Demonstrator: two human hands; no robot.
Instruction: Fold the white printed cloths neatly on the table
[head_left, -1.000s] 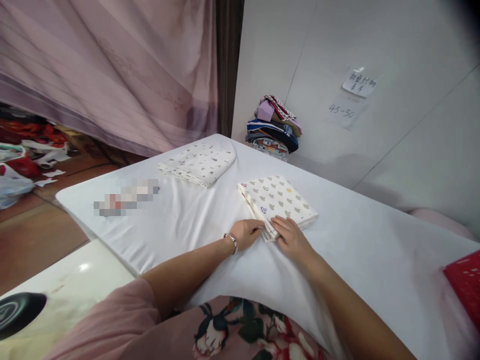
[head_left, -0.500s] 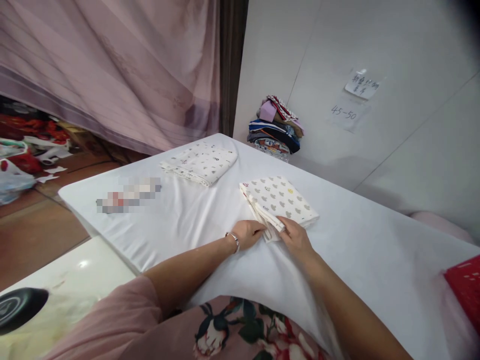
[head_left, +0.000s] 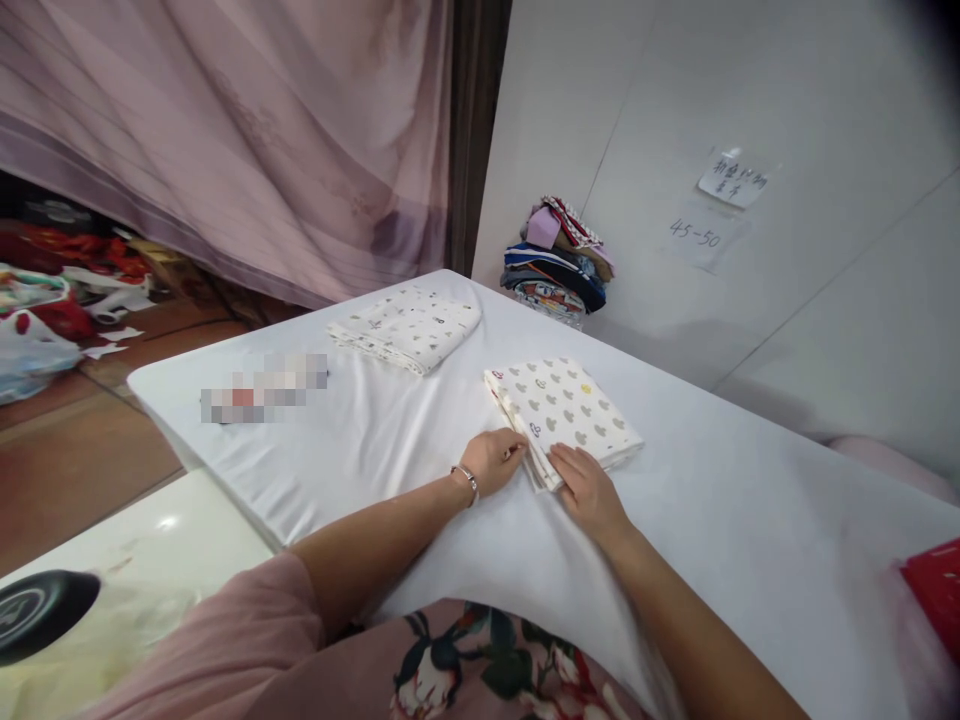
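Note:
A folded white cloth (head_left: pixel 570 400) with grey mouse-head shapes and a few coloured ones lies on the white-covered table. My left hand (head_left: pixel 493 462), with a bracelet at the wrist, is closed in a pinch at the cloth's near left edge. Over the near corner, my right hand (head_left: pixel 591 492) has its fingers on top of the cloth and its thumb low at the edge. The cloth's layers show along the side between my hands. Further back lies a second folded white cloth (head_left: pixel 412 328) with small dark prints.
A blurred-out item (head_left: pixel 262 388) lies on the table's left part. Stacked fabrics (head_left: pixel 559 260) stand by the wall beyond the table. A red object (head_left: pixel 934 590) is at the right edge, a black round object (head_left: pixel 45 615) at the lower left. A pink curtain (head_left: pixel 262 130) hangs behind.
The raised front fold of the cloth now lies down flat. My right hand's fingers have moved from holding that fold up to resting over the corner. My left hand stays at the edge.

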